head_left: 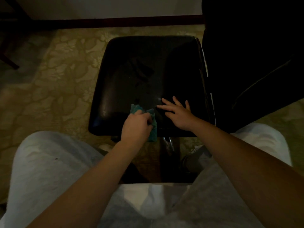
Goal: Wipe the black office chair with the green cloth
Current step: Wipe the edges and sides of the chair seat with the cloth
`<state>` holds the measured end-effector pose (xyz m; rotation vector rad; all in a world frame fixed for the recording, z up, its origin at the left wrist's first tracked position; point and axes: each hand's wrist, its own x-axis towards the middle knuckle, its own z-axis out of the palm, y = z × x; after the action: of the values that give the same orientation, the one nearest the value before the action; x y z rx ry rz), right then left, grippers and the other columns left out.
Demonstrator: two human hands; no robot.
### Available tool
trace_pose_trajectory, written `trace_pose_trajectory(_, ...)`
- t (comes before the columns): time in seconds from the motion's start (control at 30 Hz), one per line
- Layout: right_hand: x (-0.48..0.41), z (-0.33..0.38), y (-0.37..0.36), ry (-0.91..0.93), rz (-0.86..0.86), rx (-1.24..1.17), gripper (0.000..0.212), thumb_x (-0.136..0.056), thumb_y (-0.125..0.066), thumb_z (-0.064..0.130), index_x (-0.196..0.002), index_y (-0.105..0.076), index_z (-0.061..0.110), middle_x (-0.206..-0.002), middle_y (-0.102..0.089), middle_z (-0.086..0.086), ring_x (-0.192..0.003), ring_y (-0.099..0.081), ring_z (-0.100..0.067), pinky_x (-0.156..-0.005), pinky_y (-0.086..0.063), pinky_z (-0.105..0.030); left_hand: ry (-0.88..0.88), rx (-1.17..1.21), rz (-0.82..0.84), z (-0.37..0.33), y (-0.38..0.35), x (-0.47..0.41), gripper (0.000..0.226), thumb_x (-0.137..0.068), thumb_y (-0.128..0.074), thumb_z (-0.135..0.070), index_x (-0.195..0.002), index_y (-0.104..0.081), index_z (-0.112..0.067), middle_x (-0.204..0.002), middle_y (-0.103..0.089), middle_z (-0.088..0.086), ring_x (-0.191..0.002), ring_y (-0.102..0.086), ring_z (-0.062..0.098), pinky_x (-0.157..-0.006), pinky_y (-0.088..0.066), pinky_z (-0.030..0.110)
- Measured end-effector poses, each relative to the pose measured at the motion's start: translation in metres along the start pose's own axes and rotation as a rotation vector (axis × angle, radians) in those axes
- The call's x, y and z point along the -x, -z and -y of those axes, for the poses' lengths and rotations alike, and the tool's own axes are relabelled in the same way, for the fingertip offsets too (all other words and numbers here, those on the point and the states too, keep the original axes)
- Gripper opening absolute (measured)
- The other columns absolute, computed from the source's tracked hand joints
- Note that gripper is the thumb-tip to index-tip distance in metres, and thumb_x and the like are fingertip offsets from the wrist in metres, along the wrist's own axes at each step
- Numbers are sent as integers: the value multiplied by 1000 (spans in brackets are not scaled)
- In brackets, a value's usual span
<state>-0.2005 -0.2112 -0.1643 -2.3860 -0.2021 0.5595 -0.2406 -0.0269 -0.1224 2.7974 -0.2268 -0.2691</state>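
Gripping the green cloth [152, 127] in our left hand [136, 125], right hand [178, 112] splayed flat on the black office chair [131, 71], we're mid-wipe low in frame; upper seat probably next.

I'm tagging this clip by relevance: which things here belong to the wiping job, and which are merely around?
Part of the job: green cloth, gripped by the left hand; black chair seat; right hand, resting flat on the seat.

Just around: patterned carpet; dark furniture leg; baseboard.
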Motion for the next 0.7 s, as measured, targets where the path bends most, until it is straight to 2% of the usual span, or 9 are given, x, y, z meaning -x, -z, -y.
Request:
trace_pose_trajectory(0.1,-2,3,7,-41,14,-68,42,-106,-27,23,-136,-48,42,-158,-20,20,-149,6,-10,-114,22,-45,-67,1,4,-20,-9,-2,21,-91,-67,-30,-110,-66,-22,-112,-57,1,-105,-55,25,-87,-45,35)
trace_pose_trajectory(0.23,-5,-4,14,-66,33,9,45,-107,-17,26,-144,-40,35,-161,-13,9,-149,6,-16,-115,17,-46,-135,23,52,-28,-12,-3,22,-93,-65,-29,-114,-65,-22,-113,-56,1,-106,-53,23,-89,-47,35)
trace_pose_trajectory(0.3,-9,-9,19,-97,72,-77,50,-101,-15,50,-138,-47,42,-161,-14,8,-149,7,-17,-116,19,-46,-130,25,86,-19,-7,-3,24,-92,-66,-29,-115,-65,-23,-112,-56,-1,-105,-54,21,-89,-48,35)
trace_pose_trajectory(0.37,-14,-12,19,-144,63,-244,64,-83,-10,76,-120,-58,54,-160,-20,9,-149,6,-13,-115,20,-48,-116,17,105,-8,-3,-3,23,-92,-67,-29,-114,-66,-23,-110,-55,-1,-105,-54,21,-89,-48,35)
trace_pose_trajectory(0.43,-19,-13,15,-177,58,-252,73,-74,-6,85,-116,-59,58,-160,-20,10,-149,8,-12,-114,21,-48,-102,-1,90,-2,-2,0,21,-91,-68,-30,-111,-66,-23,-107,-54,-2,-103,-54,22,-87,-47,34)
trace_pose_trajectory(0.5,-15,-8,14,-177,55,-224,78,-74,-5,84,-123,-57,53,-162,-17,6,-148,10,-11,-114,21,-46,-92,-15,67,-1,-3,1,21,-90,-68,-31,-109,-66,-23,-107,-55,-1,-103,-55,23,-87,-46,35)
trace_pose_trajectory(0.57,-13,-6,13,-143,58,-207,69,-90,-6,71,-130,-56,44,-161,-17,3,-148,9,-9,-114,22,-43,-97,-31,53,-8,-3,-2,21,-90,-68,-30,-110,-67,-22,-110,-57,1,-103,-55,24,-87,-46,35)
trace_pose_trajectory(0.63,-13,-4,12,-136,54,-213,64,-96,-8,63,-133,-54,39,-161,-19,2,-148,8,-8,-113,22,-43,-137,-40,49,-23,-6,-5,22,-91,-65,-26,-113,-66,-20,-112,-57,3,-105,-55,26,-87,-48,36)
trace_pose_trajectory(0.7,-14,-5,10,-163,37,-252,75,-86,-6,79,-129,-57,45,-161,-18,6,-148,10,-11,-113,23,-47,-182,-39,66,-42,-13,-5,22,-94,-62,-21,-116,-65,-19,-114,-56,4,-107,-54,27,-90,-51,40)
